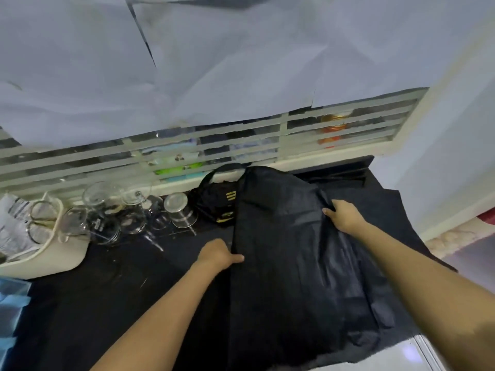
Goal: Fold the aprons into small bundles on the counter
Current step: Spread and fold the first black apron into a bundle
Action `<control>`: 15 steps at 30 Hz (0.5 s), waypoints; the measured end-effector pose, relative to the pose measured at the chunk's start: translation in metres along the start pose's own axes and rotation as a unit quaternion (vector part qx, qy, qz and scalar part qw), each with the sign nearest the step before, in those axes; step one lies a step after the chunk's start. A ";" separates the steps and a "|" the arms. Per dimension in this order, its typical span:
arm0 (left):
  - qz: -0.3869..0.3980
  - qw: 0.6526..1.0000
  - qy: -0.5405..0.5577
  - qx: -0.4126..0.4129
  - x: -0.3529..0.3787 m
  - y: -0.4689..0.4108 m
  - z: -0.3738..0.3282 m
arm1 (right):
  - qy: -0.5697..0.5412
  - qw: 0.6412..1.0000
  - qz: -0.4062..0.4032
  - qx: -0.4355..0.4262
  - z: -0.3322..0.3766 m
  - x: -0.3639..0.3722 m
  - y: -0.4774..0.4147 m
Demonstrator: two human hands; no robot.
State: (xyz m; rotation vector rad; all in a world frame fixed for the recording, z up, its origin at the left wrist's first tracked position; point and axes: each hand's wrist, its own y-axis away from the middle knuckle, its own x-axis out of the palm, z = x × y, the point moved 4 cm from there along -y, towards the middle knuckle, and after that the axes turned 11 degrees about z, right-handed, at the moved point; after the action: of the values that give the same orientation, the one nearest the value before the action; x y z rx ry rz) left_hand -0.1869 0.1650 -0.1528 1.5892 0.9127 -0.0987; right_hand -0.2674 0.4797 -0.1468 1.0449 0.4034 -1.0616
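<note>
A black apron (289, 258) lies spread lengthwise on the dark counter (112, 298), partly folded, its neck strap (214, 174) looping toward the window. My left hand (218, 254) grips the apron's left edge, thumb on top. My right hand (344, 214) pinches a raised fold at its right side. More black cloth (380, 207) lies underneath and to the right, draping over the counter's edge. A bundled black item with gold print (223, 203) sits behind the apron.
Several glass jars and cups (115, 212) crowd the back left by the louvred window (321, 129). A cream tray (48, 261) holds glasses at far left. Blue cloth (10, 303) lies at the left edge. A white wall (455, 129) stands to the right.
</note>
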 end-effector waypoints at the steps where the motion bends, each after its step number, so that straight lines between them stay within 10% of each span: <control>1: 0.022 1.000 0.000 -0.014 0.011 -0.003 0.008 | 0.001 1.000 -0.004 0.005 -0.003 0.004 -0.003; 5: 0.082 0.974 0.204 0.059 0.042 -0.002 0.016 | 0.021 1.000 0.010 0.005 -0.007 0.011 -0.011; 10: 0.278 0.688 0.652 0.157 0.058 0.030 0.005 | 0.019 0.998 0.047 -0.044 -0.001 0.003 -0.012; 15: 0.215 0.568 0.784 0.125 0.077 0.033 -0.004 | -0.028 0.995 0.055 -0.082 0.007 -0.013 -0.007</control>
State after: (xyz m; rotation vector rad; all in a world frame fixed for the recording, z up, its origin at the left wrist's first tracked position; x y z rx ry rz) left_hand -0.1165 0.2081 -0.1667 1.8886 1.7684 1.9238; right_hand -0.2805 0.4800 -0.1376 0.8801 0.3774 -0.9419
